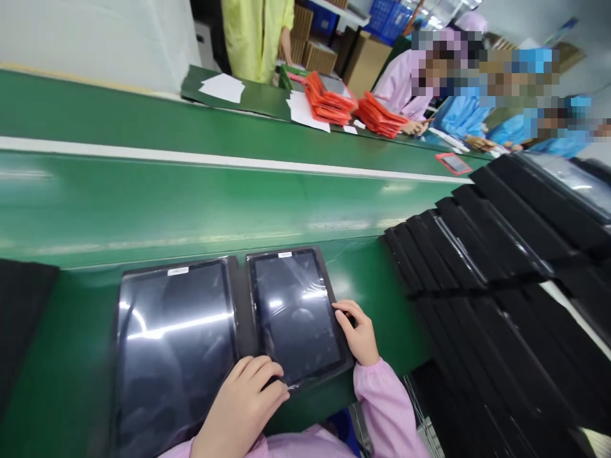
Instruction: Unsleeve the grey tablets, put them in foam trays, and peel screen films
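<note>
A glossy dark tablet screen [296, 318] with a small white label at its far edge lies on a black backing sheet on the green bench. My right hand [359, 332] grips its right edge, thumb and fingers bent around the rim. At its near left corner, my left hand [248, 401] has curled fingers on the edge, their tips partly hidden. A larger dark screen [176, 350], also labelled and on black backing, lies just to the left, partly behind my left wrist. Both screens reflect the ceiling lights.
Overlapping black sheets and screens [501, 318] are stacked along the right. Another black piece [23, 318] lies at the left edge. Beyond a green belt [191, 191], red-orange cases [329, 102] and white papers [222, 88] lie near several co-workers.
</note>
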`<state>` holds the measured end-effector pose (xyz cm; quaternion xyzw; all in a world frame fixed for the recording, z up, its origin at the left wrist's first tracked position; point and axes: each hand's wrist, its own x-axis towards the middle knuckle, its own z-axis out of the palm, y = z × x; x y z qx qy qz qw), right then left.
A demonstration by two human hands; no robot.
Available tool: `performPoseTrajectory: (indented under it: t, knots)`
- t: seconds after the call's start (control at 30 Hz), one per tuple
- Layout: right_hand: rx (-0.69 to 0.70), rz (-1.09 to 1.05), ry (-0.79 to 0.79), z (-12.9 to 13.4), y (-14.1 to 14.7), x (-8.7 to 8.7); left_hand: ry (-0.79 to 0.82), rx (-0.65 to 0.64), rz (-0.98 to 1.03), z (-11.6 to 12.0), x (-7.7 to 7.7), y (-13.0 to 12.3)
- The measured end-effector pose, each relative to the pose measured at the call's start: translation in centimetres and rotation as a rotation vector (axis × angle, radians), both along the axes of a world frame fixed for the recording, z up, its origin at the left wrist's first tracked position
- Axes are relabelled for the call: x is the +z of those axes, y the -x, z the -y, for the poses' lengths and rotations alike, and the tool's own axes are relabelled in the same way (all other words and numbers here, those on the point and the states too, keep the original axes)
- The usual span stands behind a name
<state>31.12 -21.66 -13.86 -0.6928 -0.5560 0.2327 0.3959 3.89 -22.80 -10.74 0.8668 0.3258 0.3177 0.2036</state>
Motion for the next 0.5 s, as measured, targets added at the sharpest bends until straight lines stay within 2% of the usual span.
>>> performPoseTrajectory:
  t: [0.1, 0.17, 0.33, 0.4, 0.43, 0.5]
  knots:
    - [-0.013, -0.012, -0.034, -0.5, -0.2, -0.1, 0.003, 0.010, 0.005, -0.6, 0.3, -0.1]
    - [-0.018, -0.022, -0.054, -0.5, -0.2, -0.2, 0.022, 0.081, 0.015, -0.8, 0.1, 0.3]
    - [-0.026, -0.052, -0.077, -0.3, -0.2, -0.5, 0.209, 0.269, 0.029, -0.2, -1.9, 3.4]
    - [-0.024, -0.061, -0.080, -0.2, -0.2, -0.5, 0.210, 0.315, 0.049, 0.0, -2.3, 4.4]
    - [-0.020, -0.065, -0.082, -0.2, -0.2, -0.5, 0.192, 0.289, 0.055, -0.1, -2.2, 4.7]
    - [-0.006, -0.076, -0.088, -0.1, -0.2, -0.5, 0.152, 0.130, 0.048, -0.4, -1.7, 4.8]
